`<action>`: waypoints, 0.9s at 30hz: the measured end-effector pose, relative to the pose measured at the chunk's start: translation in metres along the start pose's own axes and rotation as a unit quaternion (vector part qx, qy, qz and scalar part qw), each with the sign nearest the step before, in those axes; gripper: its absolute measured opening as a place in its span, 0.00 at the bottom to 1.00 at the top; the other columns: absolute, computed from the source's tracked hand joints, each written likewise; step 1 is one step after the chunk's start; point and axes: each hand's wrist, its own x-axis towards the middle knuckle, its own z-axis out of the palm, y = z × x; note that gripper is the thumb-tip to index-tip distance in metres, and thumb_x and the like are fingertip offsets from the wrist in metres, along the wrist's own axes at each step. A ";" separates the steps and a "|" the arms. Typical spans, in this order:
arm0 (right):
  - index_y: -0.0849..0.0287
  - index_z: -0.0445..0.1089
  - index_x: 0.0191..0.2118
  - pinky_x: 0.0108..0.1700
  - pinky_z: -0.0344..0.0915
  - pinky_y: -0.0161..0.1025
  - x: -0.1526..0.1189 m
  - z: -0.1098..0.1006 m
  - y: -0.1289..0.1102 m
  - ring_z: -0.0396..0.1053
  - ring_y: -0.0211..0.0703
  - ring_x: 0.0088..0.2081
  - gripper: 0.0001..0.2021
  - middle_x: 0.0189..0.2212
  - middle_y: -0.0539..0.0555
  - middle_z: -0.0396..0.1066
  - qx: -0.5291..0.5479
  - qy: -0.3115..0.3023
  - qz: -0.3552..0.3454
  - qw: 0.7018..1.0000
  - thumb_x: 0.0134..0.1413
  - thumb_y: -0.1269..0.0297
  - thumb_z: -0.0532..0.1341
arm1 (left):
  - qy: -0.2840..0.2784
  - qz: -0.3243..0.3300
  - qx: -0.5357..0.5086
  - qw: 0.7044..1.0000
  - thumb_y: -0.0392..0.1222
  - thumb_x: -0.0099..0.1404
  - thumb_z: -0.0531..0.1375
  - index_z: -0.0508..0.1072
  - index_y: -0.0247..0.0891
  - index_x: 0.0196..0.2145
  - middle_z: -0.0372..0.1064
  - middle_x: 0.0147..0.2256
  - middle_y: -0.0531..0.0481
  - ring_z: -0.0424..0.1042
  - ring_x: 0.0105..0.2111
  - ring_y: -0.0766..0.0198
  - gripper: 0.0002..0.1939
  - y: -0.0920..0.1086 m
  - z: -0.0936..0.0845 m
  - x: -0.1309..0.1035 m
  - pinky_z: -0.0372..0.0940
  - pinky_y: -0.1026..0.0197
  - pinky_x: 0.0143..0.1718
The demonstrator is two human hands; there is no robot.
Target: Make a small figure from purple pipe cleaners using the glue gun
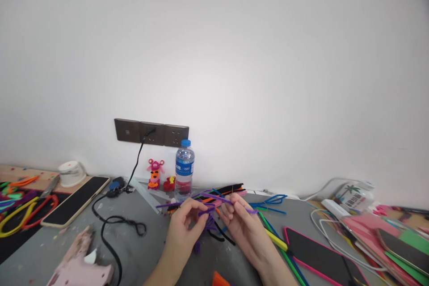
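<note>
My left hand (182, 234) pinches a bent and wound bundle of purple pipe cleaners (210, 222) between thumb and fingertips. Opposite it, my right hand (246, 230), palm turned partly up, grips a long purple pipe cleaner (219, 196) whose end sticks out past the fingers. Purple strands join the two hands, and some of the bundle hangs below the left fingertips. Behind and under the hands lie loose pipe cleaners, among them black ones (231, 188), blue ones (273, 201) and a yellow one (276, 239).
A water bottle (184, 170) stands by the wall near a small pink-and-orange figure (154, 175). At lower left are a pink glue gun (82, 270), a black cord (106, 241), a phone (77, 201) and scissors (42, 210). To the right lies a pink-edged black tablet (321, 254) beside coloured sheets (372, 232).
</note>
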 end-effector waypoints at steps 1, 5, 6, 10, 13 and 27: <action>0.57 0.68 0.26 0.30 0.58 0.32 0.000 0.000 0.000 0.57 0.35 0.24 0.14 0.20 0.46 0.60 -0.004 -0.003 -0.006 1.000 0.42 0.57 0.72 | 0.001 0.003 -0.011 1.000 0.38 0.59 0.61 0.74 0.37 0.31 0.69 0.30 0.50 0.71 0.33 0.61 0.03 0.001 -0.001 0.001 0.67 0.64 0.35; 0.57 0.69 0.29 0.26 0.55 0.32 0.002 -0.002 0.003 0.57 0.34 0.21 0.13 0.19 0.47 0.64 -0.043 0.010 -0.016 0.999 0.49 0.53 0.68 | 0.006 0.027 -0.045 0.999 0.39 0.59 0.61 0.75 0.37 0.30 0.66 0.29 0.50 0.70 0.32 0.62 0.04 0.003 -0.002 0.002 0.68 0.64 0.35; 0.57 0.70 0.31 0.25 0.55 0.32 0.002 -0.003 0.003 0.57 0.33 0.20 0.14 0.19 0.47 0.65 -0.051 0.013 -0.019 0.998 0.49 0.52 0.67 | 0.011 0.032 -0.054 0.998 0.39 0.59 0.62 0.75 0.37 0.29 0.66 0.29 0.50 0.69 0.32 0.62 0.04 0.003 -0.002 0.002 0.68 0.64 0.36; 0.57 0.67 0.29 0.24 0.53 0.31 0.003 -0.003 0.005 0.58 0.32 0.19 0.14 0.20 0.46 0.65 -0.077 0.016 -0.035 0.996 0.47 0.54 0.70 | 0.021 0.016 -0.075 0.997 0.40 0.59 0.62 0.76 0.37 0.31 0.66 0.31 0.50 0.71 0.33 0.62 0.04 0.004 -0.002 0.003 0.69 0.64 0.36; 0.57 0.64 0.26 0.23 0.50 0.31 0.003 -0.001 0.005 0.53 0.31 0.18 0.15 0.17 0.43 0.60 -0.103 0.012 -0.051 0.993 0.48 0.55 0.69 | 0.018 0.003 -0.083 0.996 0.40 0.59 0.62 0.76 0.37 0.32 0.67 0.31 0.49 0.72 0.35 0.61 0.05 0.004 -0.002 0.004 0.70 0.63 0.37; 0.57 0.61 0.29 0.22 0.43 0.31 0.005 -0.010 0.008 0.49 0.30 0.17 0.17 0.16 0.41 0.56 -0.243 0.029 -0.077 0.967 0.52 0.51 0.65 | -0.040 -0.045 -0.091 0.994 0.42 0.60 0.62 0.78 0.37 0.37 0.75 0.36 0.45 0.73 0.39 0.58 0.09 0.005 -0.003 0.002 0.67 0.62 0.42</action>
